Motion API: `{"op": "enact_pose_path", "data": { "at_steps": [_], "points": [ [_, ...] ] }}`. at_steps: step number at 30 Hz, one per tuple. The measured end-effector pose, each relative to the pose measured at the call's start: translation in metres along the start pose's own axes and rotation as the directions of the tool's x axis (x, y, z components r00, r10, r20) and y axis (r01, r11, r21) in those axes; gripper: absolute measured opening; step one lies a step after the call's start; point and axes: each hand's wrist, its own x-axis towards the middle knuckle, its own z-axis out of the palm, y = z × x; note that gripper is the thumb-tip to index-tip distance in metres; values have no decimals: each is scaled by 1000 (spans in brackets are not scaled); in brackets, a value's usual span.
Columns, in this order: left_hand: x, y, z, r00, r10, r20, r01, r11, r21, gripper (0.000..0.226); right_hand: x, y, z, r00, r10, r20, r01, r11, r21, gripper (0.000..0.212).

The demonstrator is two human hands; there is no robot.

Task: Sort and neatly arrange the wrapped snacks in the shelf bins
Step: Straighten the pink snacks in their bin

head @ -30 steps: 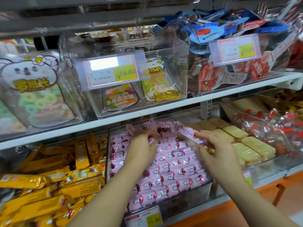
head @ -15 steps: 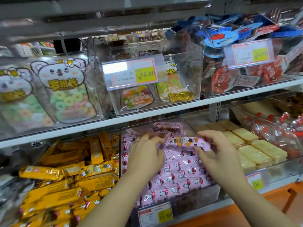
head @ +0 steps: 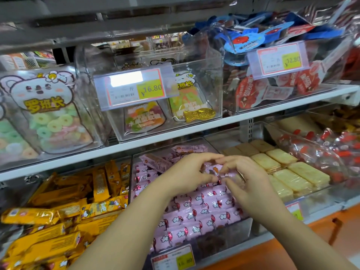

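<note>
Over the middle bin of the lower shelf: both hands meet above the back half of the clear plastic bin, with one pink foil-wrapped snack packet between them.
Left hand: the left hand has curled fingers, and its thumb and fingertips pinch the packet's left end.
Right hand: the right hand pinches the packet's right end with bent fingers.
Held packet: it lies crosswise, just above the packed snacks, and is not yet set down.
Packed part: rows of pink packets fill the bin from its front edge to the middle, lined up alike.
Unsorted part: loose pink packets lie askew along the bin's back edge, towards its back left corner.
Step in hand: judging by the grip, the person is squaring up one packet to add it to the rows.
Next move calls for: lowering the packet flat into the next free place behind the last row, turned like its neighbours, then letting go without nudging them.
Neighbours: yellow-orange wrapped bars fill the bin to the left, and pale cream biscuits in clear wrap the bin to the right.
</note>
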Motion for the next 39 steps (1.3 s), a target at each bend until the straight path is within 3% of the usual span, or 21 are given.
{"op": "enact_pose_path", "data": {
  "at_steps": [2, 4, 8, 11, 18, 25, 30, 32, 36, 39],
  "points": [
    [2, 2, -1, 999, 27, -26, -26, 999, 37, 43, 0, 2, -2, 999, 34, 12, -34, 999, 40, 31],
    [4, 1, -4, 990, -8, -139, 9, 1000, 5, 40, 0, 6, -5, 991, 131, -7, -131, 991, 38, 35],
    [6, -8, -6, 890, -193, -414, 150, 980, -133, 34, -1, 25, -6, 919, 392, -46, -389, 919, 69, 28],
    [11, -9, 6, 844, -236, -482, 161, 968, -193, 36, -1, 29, -4, 887, 463, 5, -459, 878, 137, 29],
    [34, -21, 21, 826, -356, -436, 280, 932, -230, 40, -2, 32, 1, 868, 495, 34, -494, 854, 162, 22],
    [60, -28, 6, 831, -435, -348, 446, 894, -52, 44, 2, 29, 7, 860, 511, -11, -502, 849, 163, 20],
    [66, -32, 13, 914, -367, -172, 380, 924, 50, 48, 7, 28, 11, 858, 513, -41, -504, 854, 127, 20],
    [69, -28, 25, 932, -353, -79, 361, 914, 182, 44, 9, 28, 12, 857, 511, -59, -504, 857, 104, 18],
    [75, -34, 38, 918, -366, -152, 396, 842, 367, 41, 9, 29, 11, 848, 529, -45, -520, 844, 130, 23],
    [76, -37, 38, 915, -361, -179, 400, 872, 281, 48, 8, 31, 11, 848, 529, -33, -522, 844, 125, 25]
  ]
}}
